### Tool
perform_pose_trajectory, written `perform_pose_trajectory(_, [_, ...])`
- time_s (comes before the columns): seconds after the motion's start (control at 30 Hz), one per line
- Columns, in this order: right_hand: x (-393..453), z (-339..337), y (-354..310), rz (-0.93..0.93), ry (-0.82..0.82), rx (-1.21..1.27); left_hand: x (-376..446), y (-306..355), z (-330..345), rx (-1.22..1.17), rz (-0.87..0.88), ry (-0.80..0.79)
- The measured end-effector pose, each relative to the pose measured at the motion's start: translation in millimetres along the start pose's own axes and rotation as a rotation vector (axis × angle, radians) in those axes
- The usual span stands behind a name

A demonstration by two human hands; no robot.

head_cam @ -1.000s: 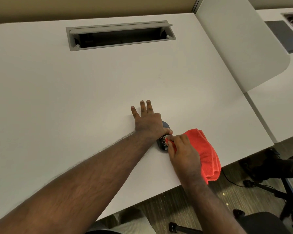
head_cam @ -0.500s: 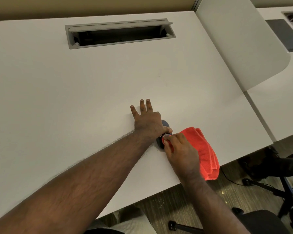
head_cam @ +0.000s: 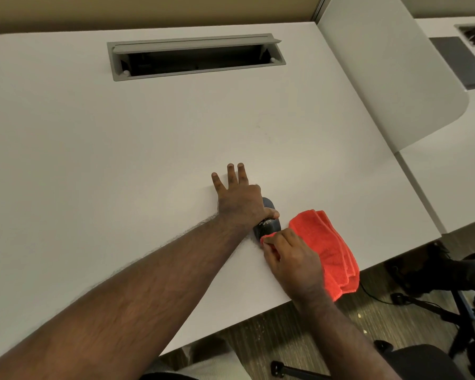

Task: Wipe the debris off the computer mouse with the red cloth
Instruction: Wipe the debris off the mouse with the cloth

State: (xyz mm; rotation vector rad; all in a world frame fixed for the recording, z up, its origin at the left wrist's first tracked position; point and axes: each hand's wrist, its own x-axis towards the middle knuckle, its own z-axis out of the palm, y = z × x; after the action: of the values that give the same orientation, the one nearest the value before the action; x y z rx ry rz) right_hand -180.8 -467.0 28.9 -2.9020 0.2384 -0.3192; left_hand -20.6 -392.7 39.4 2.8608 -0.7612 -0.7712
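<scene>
**Both hands on the mouse, cloth at its near end**

I see the left hand (head_cam: 239, 200) just right of frame centre, fingers spread wide and flat on the white desk (head_cam: 121, 160), with its thumb hooked over the computer mouse (head_cam: 268, 224) and pinning it down. The mouse sits low and right of centre, near the desk's front edge: a small dark grey, rounded, smooth shell, its near half dusted with pale specks. Most of it is hidden under the thumb and palm.

Just right of it, my right hand (head_cam: 291, 259) is curled narrow, fingertips pinching a corner of the red cloth (head_cam: 327, 242) against the mouse's near end. The cloth is a folded, napped, towel-like fabric with stitched edges; its layers trail toward the lower right and hang past the desk's edge.

The desk is matte and smooth, with a grey rectangular cable tray (head_cam: 195, 56) recessed at upper centre.
</scene>
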Motion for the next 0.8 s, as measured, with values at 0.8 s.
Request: perform_pose_trajectory(0.8, [6,10,-3,-0.047,0.059,0.005,7,-1,1,0.012,0.003,-0.029])
